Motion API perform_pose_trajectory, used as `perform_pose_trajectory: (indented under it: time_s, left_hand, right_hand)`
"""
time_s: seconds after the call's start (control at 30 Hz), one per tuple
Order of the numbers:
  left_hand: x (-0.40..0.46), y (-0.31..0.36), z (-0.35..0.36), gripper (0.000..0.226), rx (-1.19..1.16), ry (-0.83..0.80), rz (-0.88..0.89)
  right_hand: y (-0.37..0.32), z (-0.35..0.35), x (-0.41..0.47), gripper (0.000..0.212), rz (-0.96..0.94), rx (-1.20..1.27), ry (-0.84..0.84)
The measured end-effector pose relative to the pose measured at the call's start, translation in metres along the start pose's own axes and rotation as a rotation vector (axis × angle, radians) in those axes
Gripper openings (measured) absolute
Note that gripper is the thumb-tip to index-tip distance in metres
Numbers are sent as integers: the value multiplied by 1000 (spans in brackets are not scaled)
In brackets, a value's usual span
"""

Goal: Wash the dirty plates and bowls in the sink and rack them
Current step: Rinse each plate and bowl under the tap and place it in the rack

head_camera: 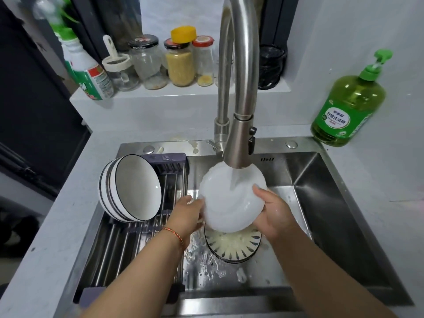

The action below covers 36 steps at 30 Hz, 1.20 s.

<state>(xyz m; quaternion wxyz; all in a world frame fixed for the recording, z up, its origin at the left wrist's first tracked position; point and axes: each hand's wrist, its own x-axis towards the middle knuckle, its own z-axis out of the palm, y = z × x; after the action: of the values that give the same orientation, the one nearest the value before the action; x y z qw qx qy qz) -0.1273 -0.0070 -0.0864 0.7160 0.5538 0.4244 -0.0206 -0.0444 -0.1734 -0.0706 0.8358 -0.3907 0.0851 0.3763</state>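
White bowl is sitting under faucet stream, mid-sink; left hand & right hand are gripping its rims w/ curled fingers. Wet glaze is risking a slip onto patterned plate just below, chipping both.
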Motion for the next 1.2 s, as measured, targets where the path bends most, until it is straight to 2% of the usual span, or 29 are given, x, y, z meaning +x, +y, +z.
perform_pose_trajectory:
  time_s: [0.1,0.17,0.23,0.3,0.33,0.37,0.47,0.6,0.63,0.73,0.83,0.9,0.97,1.1,1.2]
  left_hand:
    - [-3,7,4,47,46,22,51]
    - [-10,18,11,43,-89,-39,1]
    - [-16,28,19,48,-255,-126,-79]
    - [-15,30,26,65,-446,-210,-133]
    - [-14,29,28,69,-524,-224,-119]
    - [-15,27,31,63,-575,-204,-87]
    - [-20,21,30,42,-650,-182,-32]
    - [-26,20,20,32,-647,-229,73]
    - [-28,18,19,30,-627,-234,97]
    - [-37,13,20,29,-608,-271,99]
    - [-39,8,19,34,-722,-293,83]
    - [-38,10,17,35,-749,-283,134]
    - [-35,13,14,36,-728,-243,189]
    - [-27,15,6,37,-700,-172,240]
    - [-25,16,8,34,-632,-152,246]
  right_hand:
    - [-3,9,-17,25,-93,-355,35]
    - [3,14,-29,17,-170,-797,86]
    - [16,15,-39,20,-311,-1162,-17]
    - [31,14,-44,32,-442,-1371,-184]
    - [38,14,-43,39,-484,-1452,-241]
    - [44,12,-42,45,-509,-1509,-277]
    - [50,10,-39,54,-491,-1572,-329]
    - [44,26,-35,47,-161,-1400,-448]
    - [42,32,-31,46,-127,-1395,-460]
    - [41,41,-10,47,-181,-1549,-435]
    - [34,32,7,51,-199,-1801,-310]
    - [29,19,11,58,-170,-2016,-200]
    - [25,11,4,63,-121,-2103,-155]
    - [29,17,-43,60,-55,-1962,-263]
    - [43,27,-63,51,-72,-1659,-361]
